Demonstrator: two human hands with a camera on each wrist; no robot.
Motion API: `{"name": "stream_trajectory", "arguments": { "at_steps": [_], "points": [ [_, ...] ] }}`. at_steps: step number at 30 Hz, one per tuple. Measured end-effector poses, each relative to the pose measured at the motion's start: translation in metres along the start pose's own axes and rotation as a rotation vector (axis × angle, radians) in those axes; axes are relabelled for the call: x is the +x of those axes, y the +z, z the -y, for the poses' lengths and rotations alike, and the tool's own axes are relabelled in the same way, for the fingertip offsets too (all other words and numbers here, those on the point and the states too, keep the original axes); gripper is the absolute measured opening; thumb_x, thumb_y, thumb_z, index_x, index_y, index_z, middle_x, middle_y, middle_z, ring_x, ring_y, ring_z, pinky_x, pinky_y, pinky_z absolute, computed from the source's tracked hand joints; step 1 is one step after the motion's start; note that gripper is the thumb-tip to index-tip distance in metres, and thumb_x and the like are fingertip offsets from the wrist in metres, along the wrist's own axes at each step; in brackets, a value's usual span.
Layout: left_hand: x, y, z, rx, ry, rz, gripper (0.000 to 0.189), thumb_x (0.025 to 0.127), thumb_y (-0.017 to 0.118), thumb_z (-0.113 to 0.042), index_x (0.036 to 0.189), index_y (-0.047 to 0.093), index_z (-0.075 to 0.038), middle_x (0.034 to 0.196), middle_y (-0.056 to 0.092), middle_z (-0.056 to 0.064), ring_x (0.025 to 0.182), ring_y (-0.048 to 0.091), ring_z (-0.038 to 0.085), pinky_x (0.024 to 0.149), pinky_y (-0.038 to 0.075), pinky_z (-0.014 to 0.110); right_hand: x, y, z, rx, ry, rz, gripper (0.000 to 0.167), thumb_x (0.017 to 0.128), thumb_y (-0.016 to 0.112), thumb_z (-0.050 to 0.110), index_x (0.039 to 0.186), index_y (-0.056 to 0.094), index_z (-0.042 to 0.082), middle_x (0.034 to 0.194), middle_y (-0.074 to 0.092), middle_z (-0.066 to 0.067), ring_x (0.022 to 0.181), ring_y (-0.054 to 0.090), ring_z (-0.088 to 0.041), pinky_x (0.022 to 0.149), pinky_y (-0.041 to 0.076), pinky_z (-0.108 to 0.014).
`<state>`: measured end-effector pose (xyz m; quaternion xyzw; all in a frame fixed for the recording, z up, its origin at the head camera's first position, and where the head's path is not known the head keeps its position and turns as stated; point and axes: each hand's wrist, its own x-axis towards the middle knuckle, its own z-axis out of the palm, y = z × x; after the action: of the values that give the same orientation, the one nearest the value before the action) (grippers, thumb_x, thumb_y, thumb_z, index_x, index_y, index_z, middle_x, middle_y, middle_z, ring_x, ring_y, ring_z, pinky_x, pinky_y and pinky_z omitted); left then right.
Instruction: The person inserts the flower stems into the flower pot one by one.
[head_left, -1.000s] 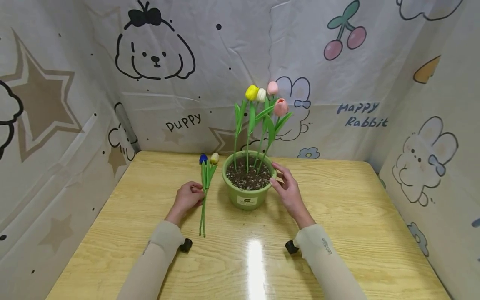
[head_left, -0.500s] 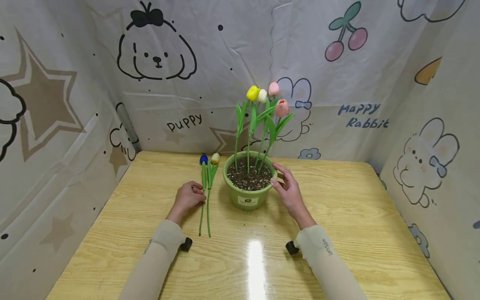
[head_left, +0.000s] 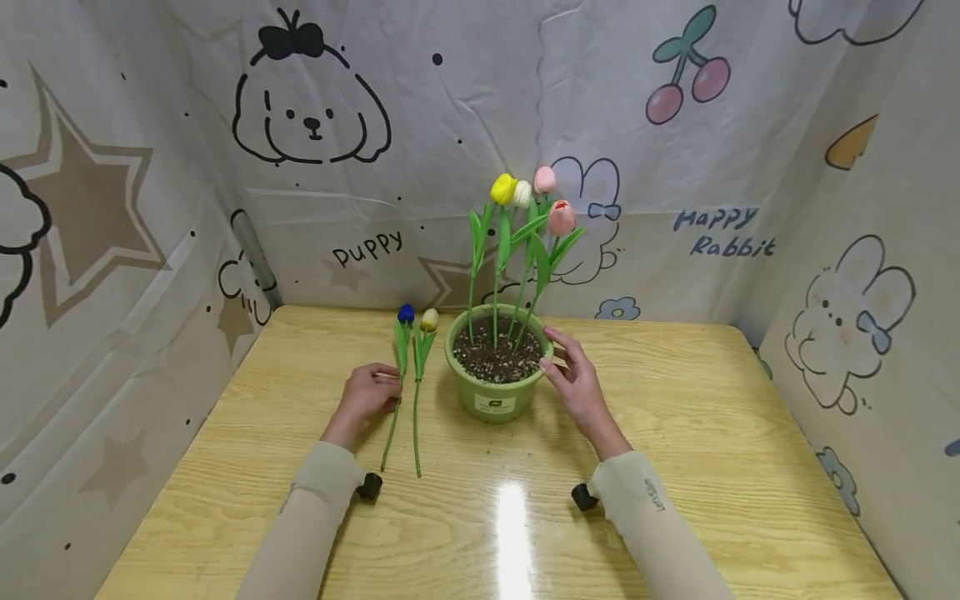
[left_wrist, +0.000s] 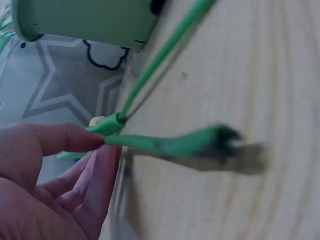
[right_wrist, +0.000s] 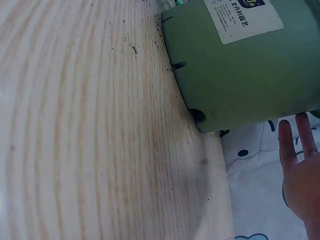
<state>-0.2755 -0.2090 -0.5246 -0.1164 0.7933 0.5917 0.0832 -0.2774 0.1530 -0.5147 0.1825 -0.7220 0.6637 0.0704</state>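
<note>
My left hand [head_left: 364,397] pinches the green stem of a blue artificial tulip [head_left: 406,314] between thumb and forefinger. In the left wrist view, the lower end of that stem [left_wrist: 170,145] points away from the fingertips, blurred. Just to its right, a cream-yellow tulip [head_left: 430,320] lies on the table with its stem towards me. My right hand [head_left: 581,390] touches the right rim of a green flowerpot [head_left: 480,398], its fingers extended. Dark soil [head_left: 491,362] fills the pot. Standing in it are a yellow tulip [head_left: 503,189], a white tulip [head_left: 522,194] and two pink tulips [head_left: 561,218].
The wooden table [head_left: 637,517] has soil crumbs in front of the pot. A printed cloth [head_left: 465,100] hangs behind the table and along both sides. The potted tulips rise tall in front of the back cloth.
The two loose tulips lay crossed together; now they are apart. My left hand has moved slightly left with the blue tulip, whose stem end swung left. My right hand has stayed at the pot rim.
</note>
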Motion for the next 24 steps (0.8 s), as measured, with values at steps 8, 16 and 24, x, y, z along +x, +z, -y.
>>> {"name": "stream_trajectory", "arguments": {
  "at_steps": [8,16,24],
  "points": [
    [-0.002,-0.009,-0.008,-0.107,-0.040,0.022,0.045,0.097,0.061,0.006,0.141,0.055,0.004,0.120,0.059,0.015,0.082,0.064,0.016,0.067,0.058,0.023,0.000,0.001,0.000,0.005,-0.006,-0.005,0.051,0.105,0.058,0.006,0.155,0.045,0.008,0.161,0.040,-0.013,0.138,0.048,-0.039,0.102,0.049,-0.017],
    [-0.008,-0.013,-0.007,-0.127,0.003,0.003,0.041,0.098,0.061,0.006,0.139,0.056,0.004,0.123,0.059,0.019,0.090,0.064,0.015,0.071,0.058,0.024,-0.002,0.001,-0.002,0.011,-0.006,0.005,0.053,0.105,0.058,0.005,0.156,0.043,0.006,0.162,0.039,-0.015,0.139,0.047,-0.040,0.103,0.049,-0.018],
    [-0.015,-0.014,-0.018,-0.110,0.095,-0.045,0.043,0.099,0.065,0.002,0.141,0.058,-0.002,0.128,0.060,0.019,0.089,0.067,0.014,0.076,0.061,0.026,-0.001,-0.001,-0.001,-0.004,-0.015,-0.007,0.052,0.105,0.059,0.006,0.155,0.044,0.008,0.162,0.040,-0.014,0.139,0.047,-0.039,0.102,0.049,-0.017]
  ]
}}
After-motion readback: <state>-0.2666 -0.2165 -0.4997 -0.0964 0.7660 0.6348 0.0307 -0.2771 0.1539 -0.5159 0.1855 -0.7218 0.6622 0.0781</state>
